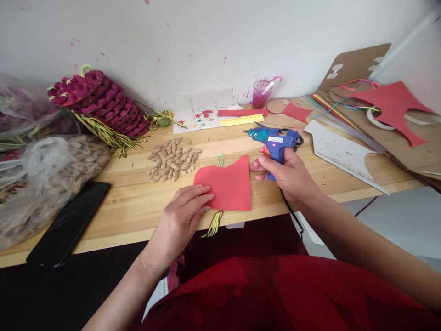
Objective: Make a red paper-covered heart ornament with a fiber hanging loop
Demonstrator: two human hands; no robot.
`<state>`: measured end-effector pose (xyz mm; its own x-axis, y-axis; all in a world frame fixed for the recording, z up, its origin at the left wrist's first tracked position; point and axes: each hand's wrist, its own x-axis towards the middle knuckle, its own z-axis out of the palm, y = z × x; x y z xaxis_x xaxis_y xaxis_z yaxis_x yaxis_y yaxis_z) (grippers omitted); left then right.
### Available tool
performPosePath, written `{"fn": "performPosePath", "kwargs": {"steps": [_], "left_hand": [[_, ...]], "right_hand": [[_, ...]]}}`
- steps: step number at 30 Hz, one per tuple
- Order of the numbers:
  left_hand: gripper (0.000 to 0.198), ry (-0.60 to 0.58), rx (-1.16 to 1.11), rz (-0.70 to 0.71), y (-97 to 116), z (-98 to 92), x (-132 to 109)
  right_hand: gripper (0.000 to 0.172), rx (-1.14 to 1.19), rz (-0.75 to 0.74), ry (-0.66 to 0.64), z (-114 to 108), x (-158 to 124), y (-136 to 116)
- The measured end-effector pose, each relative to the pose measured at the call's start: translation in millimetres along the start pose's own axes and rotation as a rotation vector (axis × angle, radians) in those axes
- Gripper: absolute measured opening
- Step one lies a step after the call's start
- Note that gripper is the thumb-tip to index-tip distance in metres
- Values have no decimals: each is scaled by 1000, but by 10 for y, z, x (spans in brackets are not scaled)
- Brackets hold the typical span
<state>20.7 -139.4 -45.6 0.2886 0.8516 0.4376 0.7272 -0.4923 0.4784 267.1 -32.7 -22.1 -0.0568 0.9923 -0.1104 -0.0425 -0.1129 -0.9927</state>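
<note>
A red paper piece point(227, 189) lies near the table's front edge, a small green loop point(220, 160) at its top and a yellow-green tassel point(214, 224) below its lower edge. My left hand point(184, 209) lies on its left part, fingers stretched over the paper and fairly flat. To the right of the paper, my right hand point(287, 172) is wrapped round the handle of a blue glue gun point(274, 139). The gun's nozzle points left, above the table, and a small light glows on its body. Peanuts point(172, 160) lie in a loose pile behind and left of the paper.
On the left are a plastic bag of peanuts point(69, 165), a black phone point(69, 223) and a magenta peanut craft point(103, 101). Behind stand a star sheet point(206, 103) and a stained cup point(261, 95). White board point(339, 149), red scraps point(396, 108) and cardboard point(358, 62) lie right.
</note>
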Motion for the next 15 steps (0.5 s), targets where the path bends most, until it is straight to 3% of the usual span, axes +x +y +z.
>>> {"fn": "performPosePath", "kwargs": {"steps": [6,11,15], "left_hand": [[25,-16,3,-51,-25,-25,84],[47,-134,90,-95,-122,-121,230],[51,-235,137,-109,-173,-157,301]], "right_hand": [[36,37,-9,-59,58,65,43],[36,0,-19,-63,57,80,37],[33,-61,-44,-83,35,101,56]]}}
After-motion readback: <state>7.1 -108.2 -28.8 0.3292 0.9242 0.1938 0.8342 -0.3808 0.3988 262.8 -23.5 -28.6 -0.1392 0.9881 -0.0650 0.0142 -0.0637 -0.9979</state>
